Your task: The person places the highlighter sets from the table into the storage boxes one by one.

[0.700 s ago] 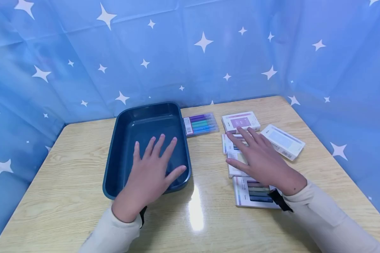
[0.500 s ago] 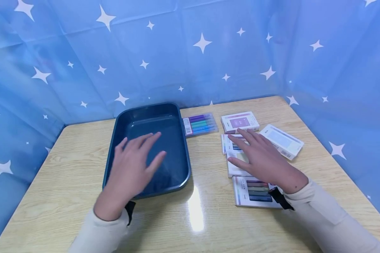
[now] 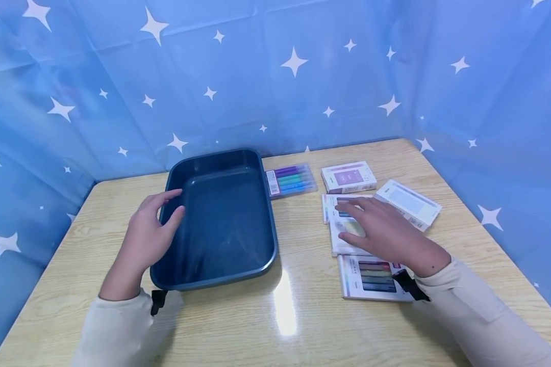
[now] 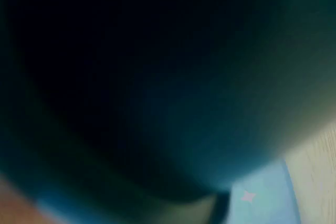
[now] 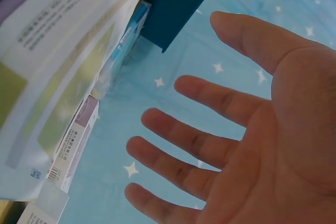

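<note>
A dark blue rectangular tray (image 3: pixel 225 224) stands on the wooden table. My left hand (image 3: pixel 147 232) is at its left rim, thumb and fingers spread apart and loosely bent; contact with the rim cannot be told. Blurred dark blue fills most of the left wrist view. My right hand (image 3: pixel 385 232) hovers over flat white boxes, holding nothing. In the right wrist view its fingers are spread and slightly bent. Under and near it lie a pen box (image 3: pixel 377 278) with a window, a partly hidden flat box (image 3: pixel 342 239), and another windowed pen box (image 3: pixel 330 208).
A clear case of coloured pens (image 3: pixel 294 179) lies against the tray's right side. Behind the right hand are a white box with a purple panel (image 3: pixel 349 177) and a white box (image 3: pixel 410 201). A blue star-patterned curtain (image 3: pixel 257 76) borders the table.
My left hand has moved left, from above the tray to its left rim, and turned thumb-side up. My right hand stays nearly in place, its fingers bending a little more.
</note>
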Demonstrator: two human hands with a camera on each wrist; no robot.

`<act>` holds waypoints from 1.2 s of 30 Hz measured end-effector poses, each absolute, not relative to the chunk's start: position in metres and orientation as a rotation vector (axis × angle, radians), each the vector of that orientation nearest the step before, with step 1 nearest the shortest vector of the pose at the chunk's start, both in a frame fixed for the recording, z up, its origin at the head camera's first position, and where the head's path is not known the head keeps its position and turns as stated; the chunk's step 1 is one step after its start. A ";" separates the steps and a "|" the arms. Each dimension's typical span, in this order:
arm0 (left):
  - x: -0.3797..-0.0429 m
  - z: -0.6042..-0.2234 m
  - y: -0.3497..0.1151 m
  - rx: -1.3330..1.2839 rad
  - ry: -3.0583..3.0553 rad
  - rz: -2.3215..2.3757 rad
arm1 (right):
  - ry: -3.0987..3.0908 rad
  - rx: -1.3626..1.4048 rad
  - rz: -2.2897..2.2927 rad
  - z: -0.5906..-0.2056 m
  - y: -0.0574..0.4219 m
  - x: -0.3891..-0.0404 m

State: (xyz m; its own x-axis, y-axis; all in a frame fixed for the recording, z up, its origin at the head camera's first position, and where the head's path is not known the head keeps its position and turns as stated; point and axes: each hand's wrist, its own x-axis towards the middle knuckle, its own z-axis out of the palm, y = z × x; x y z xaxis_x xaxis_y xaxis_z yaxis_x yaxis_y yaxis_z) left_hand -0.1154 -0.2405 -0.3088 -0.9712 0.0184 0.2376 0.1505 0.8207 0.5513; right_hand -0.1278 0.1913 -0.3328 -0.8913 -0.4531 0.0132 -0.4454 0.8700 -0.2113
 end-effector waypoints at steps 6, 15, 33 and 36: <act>-0.121 -0.311 -0.255 -0.049 -2.950 -0.915 | 2.980 -0.769 -0.341 -0.336 0.195 -0.128; -0.131 -0.332 -0.277 0.057 -3.087 -1.040 | 2.959 -0.794 -0.325 -0.341 0.199 -0.129; -0.145 -0.352 -0.283 0.160 -3.134 -1.033 | 2.843 -0.776 -0.316 -0.346 0.201 -0.130; -0.146 -0.356 -0.281 0.167 -3.107 -1.029 | 2.834 -0.756 -0.323 -0.347 0.202 -0.131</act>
State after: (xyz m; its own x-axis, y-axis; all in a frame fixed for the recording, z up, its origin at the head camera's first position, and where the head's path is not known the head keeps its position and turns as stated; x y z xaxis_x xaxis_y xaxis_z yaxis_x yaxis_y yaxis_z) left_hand -0.1461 -0.2809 -0.3559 -0.9857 -0.0536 -0.1599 -0.1384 0.7985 0.5859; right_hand -0.1310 0.2016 -0.3472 -0.8519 -0.5081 -0.1265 -0.4666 0.8463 -0.2571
